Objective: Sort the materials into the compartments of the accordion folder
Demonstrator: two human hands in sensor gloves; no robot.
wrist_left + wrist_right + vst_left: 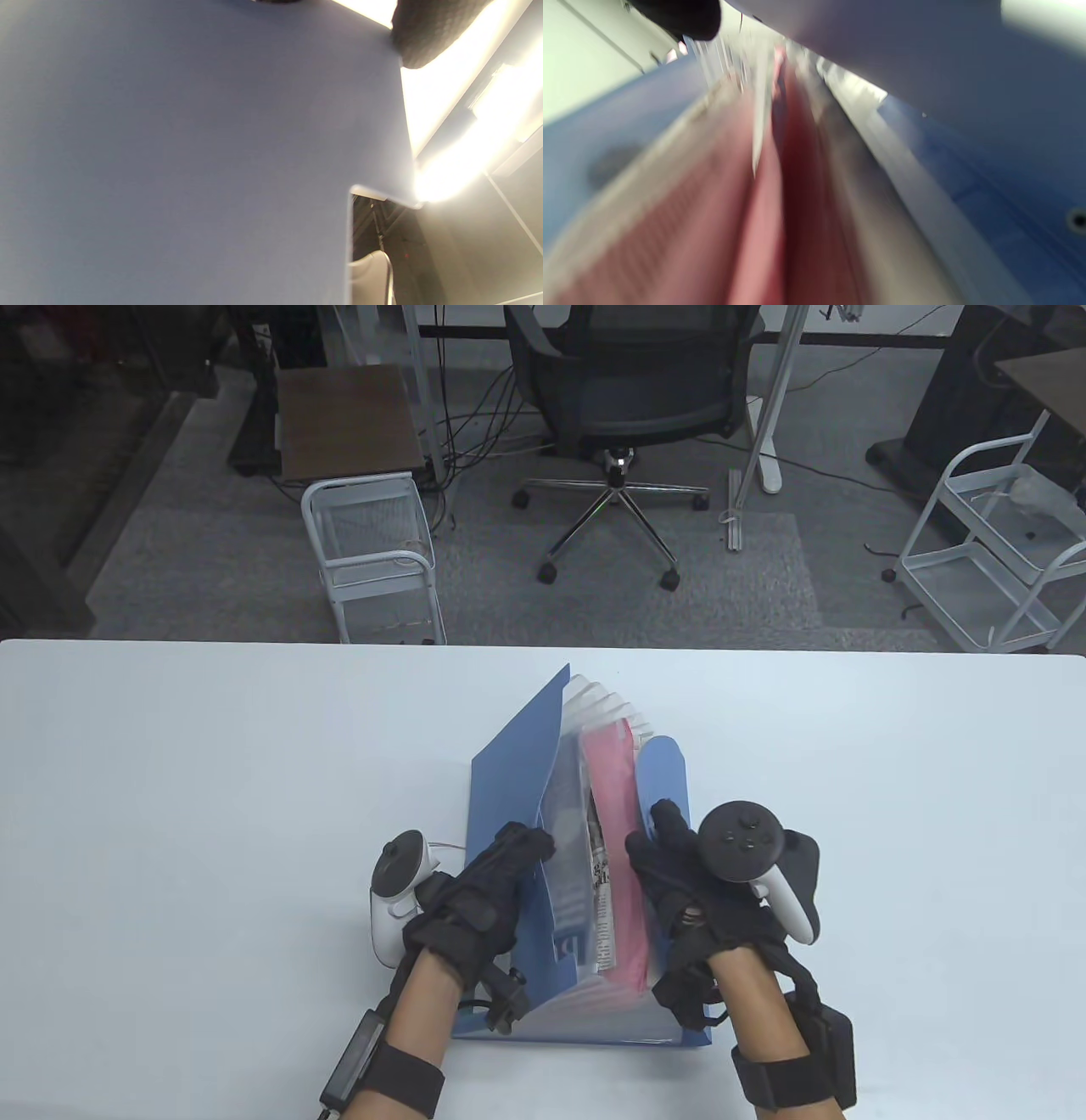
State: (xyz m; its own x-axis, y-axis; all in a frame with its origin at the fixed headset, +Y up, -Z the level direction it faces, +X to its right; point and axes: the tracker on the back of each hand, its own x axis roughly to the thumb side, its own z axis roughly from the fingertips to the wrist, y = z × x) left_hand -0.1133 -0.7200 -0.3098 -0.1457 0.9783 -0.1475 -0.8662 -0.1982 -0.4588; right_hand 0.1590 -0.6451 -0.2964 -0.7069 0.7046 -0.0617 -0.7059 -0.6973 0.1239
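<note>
A blue accordion folder [509, 763] stands open on the white table [212, 780], its translucent pockets fanned toward the far side. A pink sheet [615, 814] and a printed newspaper-like sheet [601, 899] stand in pockets near the middle. My left hand [501, 869] holds the folder's left blue cover at its near top edge. My right hand [666, 857] holds the right blue cover [662, 768], fingers at its top edge beside the pink sheet. The left wrist view shows the blue cover [169, 148] up close; the right wrist view is a blur of the pink sheet [763, 220] between pockets.
Beyond the table's far edge stand an office chair [632, 398], a white wire cart [373, 551] and another white cart [993, 534] at the right. Bare table lies left and right of the folder.
</note>
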